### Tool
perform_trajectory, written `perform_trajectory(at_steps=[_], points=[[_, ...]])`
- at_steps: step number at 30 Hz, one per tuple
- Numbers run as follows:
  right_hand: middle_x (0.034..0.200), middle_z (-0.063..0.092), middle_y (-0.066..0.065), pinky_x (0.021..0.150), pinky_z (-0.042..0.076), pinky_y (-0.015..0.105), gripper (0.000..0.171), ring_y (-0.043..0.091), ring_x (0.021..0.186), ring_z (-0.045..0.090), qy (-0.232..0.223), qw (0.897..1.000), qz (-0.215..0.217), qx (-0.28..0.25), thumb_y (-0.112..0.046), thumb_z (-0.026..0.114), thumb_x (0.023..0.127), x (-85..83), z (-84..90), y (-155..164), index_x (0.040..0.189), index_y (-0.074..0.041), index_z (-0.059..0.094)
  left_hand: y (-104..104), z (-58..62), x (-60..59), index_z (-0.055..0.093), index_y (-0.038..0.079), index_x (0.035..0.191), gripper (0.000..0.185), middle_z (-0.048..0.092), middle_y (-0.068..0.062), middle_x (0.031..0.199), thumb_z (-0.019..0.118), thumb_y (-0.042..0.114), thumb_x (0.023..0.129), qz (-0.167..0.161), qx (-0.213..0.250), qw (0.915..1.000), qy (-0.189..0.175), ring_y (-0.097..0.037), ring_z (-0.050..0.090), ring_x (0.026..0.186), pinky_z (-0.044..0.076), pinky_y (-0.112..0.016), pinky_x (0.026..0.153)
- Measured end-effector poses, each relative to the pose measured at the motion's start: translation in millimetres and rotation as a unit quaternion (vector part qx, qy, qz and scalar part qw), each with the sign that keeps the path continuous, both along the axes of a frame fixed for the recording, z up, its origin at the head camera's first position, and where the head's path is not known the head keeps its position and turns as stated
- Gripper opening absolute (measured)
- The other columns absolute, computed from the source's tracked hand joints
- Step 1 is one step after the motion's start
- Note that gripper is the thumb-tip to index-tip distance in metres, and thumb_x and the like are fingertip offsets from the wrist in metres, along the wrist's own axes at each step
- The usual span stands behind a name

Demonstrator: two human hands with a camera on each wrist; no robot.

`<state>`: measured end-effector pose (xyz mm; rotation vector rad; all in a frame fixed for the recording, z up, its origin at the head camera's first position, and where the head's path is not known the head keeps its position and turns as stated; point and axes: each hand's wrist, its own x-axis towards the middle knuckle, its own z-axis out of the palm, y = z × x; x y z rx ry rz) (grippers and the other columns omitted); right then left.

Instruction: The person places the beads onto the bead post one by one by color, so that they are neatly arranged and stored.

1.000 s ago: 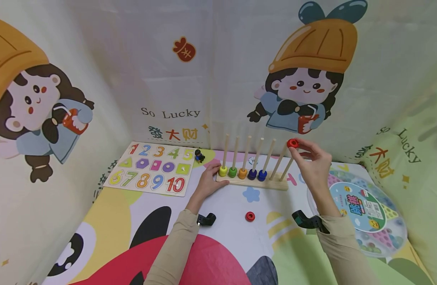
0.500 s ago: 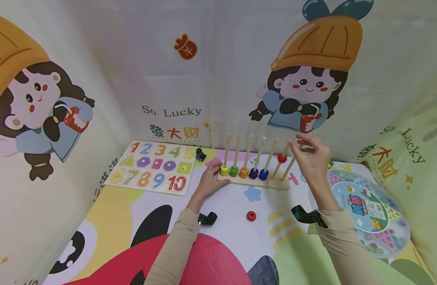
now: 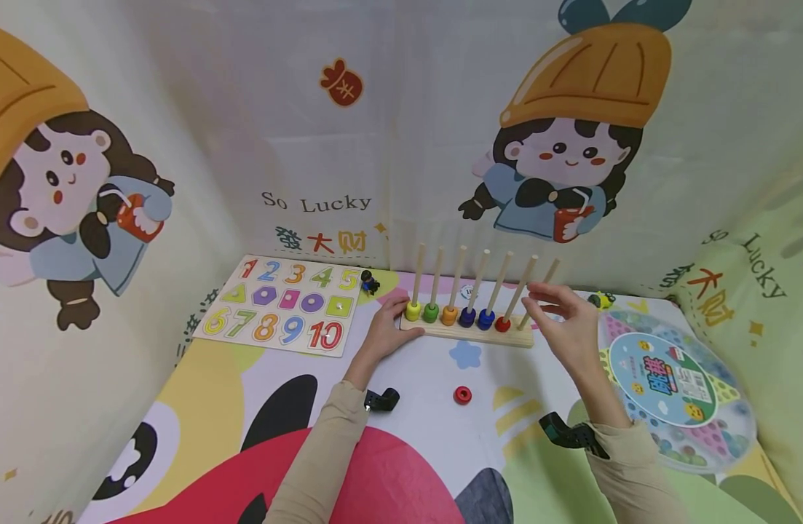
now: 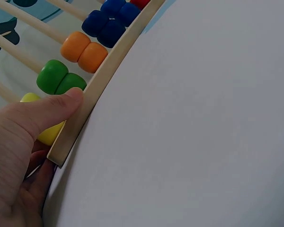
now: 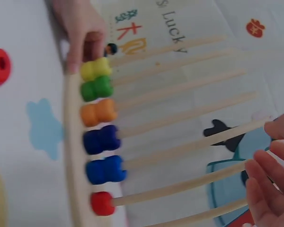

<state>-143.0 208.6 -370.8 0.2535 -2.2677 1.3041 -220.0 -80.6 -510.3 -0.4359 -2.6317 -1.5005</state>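
Observation:
A wooden peg stacker (image 3: 467, 335) stands upright with a row of thin pegs. Yellow, green (image 4: 53, 78), orange (image 4: 75, 47), dark blue and blue beads sit in pairs at the foot of their pegs. One red bead (image 5: 102, 203) rests at the bottom of the following peg; the last peg at the right bears no bead. My left hand (image 3: 383, 336) grips the stacker's left end, thumb (image 4: 61, 106) on the front edge. My right hand (image 3: 568, 324) hovers beside the upper part of the right-hand pegs, fingers loosely bent, holding nothing. Another red bead (image 3: 462, 395) lies on the table in front.
At the left lies a number and shape puzzle board (image 3: 279, 306), with a small dark toy figure (image 3: 370, 282) beside it. A round clear-lidded game box (image 3: 663, 382) lies at the right, a small yellow-green toy (image 3: 600, 299) behind it. Printed cloth walls enclose the back and sides.
My right hand let go of a red bead above the sixth peg, and the bead slid down to the base. That hand then lowered slightly. My left hand kept its grip.

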Motion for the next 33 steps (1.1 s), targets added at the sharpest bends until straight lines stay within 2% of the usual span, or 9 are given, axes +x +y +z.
perform_trajectory(at_steps=[6, 13, 18, 23, 28, 31, 33], points=[[0.107, 0.068, 0.027, 0.078, 0.051, 0.010, 0.026, -0.007, 0.088, 0.061, -0.044, 0.998, 0.048, 0.015, 0.006, 0.070, 0.086, 22.4, -4.1, -10.0, 0.111, 0.013, 0.066, 0.5, 0.1, -0.7, 0.056, -0.009, 0.132, 0.069, 0.050, -0.017, 0.141, 0.085, 0.023, 0.079, -0.001, 0.005, 1.0000, -0.002, -0.032, 0.046, 0.133, 0.039, -0.041, 0.112], [0.110, 0.068, 0.027, 0.079, 0.053, 0.011, 0.028, 0.023, 0.095, 0.069, -0.095, 0.994, 0.060, 0.001, 0.004, 0.070, 0.087, 33.5, -26.7, -7.9, 0.114, 0.011, 0.065, 1.7, 0.8, -1.1, 0.056, -0.009, 0.133, 0.069, 0.050, -0.017, 0.141, 0.085, 0.024, 0.079, -0.001, 0.004, 1.0000, -0.003, -0.033, 0.045, 0.133, 0.037, -0.042, 0.113], [0.110, 0.068, 0.026, 0.079, 0.055, 0.015, 0.030, 0.031, 0.096, 0.069, -0.106, 0.992, 0.072, -0.022, 0.005, 0.071, 0.086, 38.9, -43.7, -8.2, 0.114, 0.012, 0.065, 1.0, 0.6, -0.5, 0.055, -0.009, 0.133, 0.069, 0.050, -0.017, 0.141, 0.084, 0.022, 0.079, -0.002, 0.006, 1.0000, -0.002, -0.033, 0.046, 0.133, 0.038, -0.041, 0.112], [0.108, 0.068, 0.028, 0.079, 0.057, 0.020, 0.030, 0.042, 0.096, 0.067, -0.109, 0.988, 0.104, -0.035, 0.008, 0.071, 0.084, 45.7, -59.6, -12.9, 0.113, 0.012, 0.066, 0.1, 0.0, 0.5, 0.054, -0.009, 0.134, 0.069, 0.049, -0.017, 0.141, 0.084, 0.020, 0.079, -0.003, 0.008, 0.9999, -0.006, -0.032, 0.046, 0.133, 0.038, -0.039, 0.113], [0.109, 0.069, 0.024, 0.079, 0.060, 0.036, 0.033, 0.041, 0.094, 0.067, -0.112, 0.983, 0.145, 0.006, 0.007, 0.073, 0.083, 43.8, -92.5, -12.7, 0.115, 0.010, 0.066, 0.2, 1.8, 1.6, 0.054, -0.010, 0.133, 0.069, 0.049, -0.017, 0.142, 0.084, 0.021, 0.079, -0.001, 0.006, 1.0000, -0.007, -0.033, 0.045, 0.134, 0.037, -0.042, 0.113], [0.108, 0.071, 0.020, 0.078, 0.060, 0.036, 0.037, 0.034, 0.092, 0.069, -0.118, 0.975, 0.185, 0.024, 0.003, 0.076, 0.082, 42.2, -112.1, -10.7, 0.117, 0.006, 0.067, -0.1, 2.1, 2.4, 0.054, -0.010, 0.134, 0.069, 0.049, -0.017, 0.143, 0.084, 0.022, 0.080, -0.001, 0.000, 0.9999, -0.010, -0.033, 0.044, 0.135, 0.035, -0.042, 0.114], [0.106, 0.071, 0.018, 0.076, 0.060, 0.033, 0.037, 0.030, 0.089, 0.069, -0.117, 0.970, 0.212, 0.034, 0.001, 0.078, 0.081, 43.1, -116.5, -11.9, 0.116, 0.005, 0.068, -0.4, 1.7, 1.8, 0.054, -0.009, 0.134, 0.070, 0.049, -0.017, 0.143, 0.084, 0.023, 0.080, -0.001, -0.003, 0.9999, -0.010, -0.032, 0.043, 0.135, 0.035, -0.042, 0.115]])
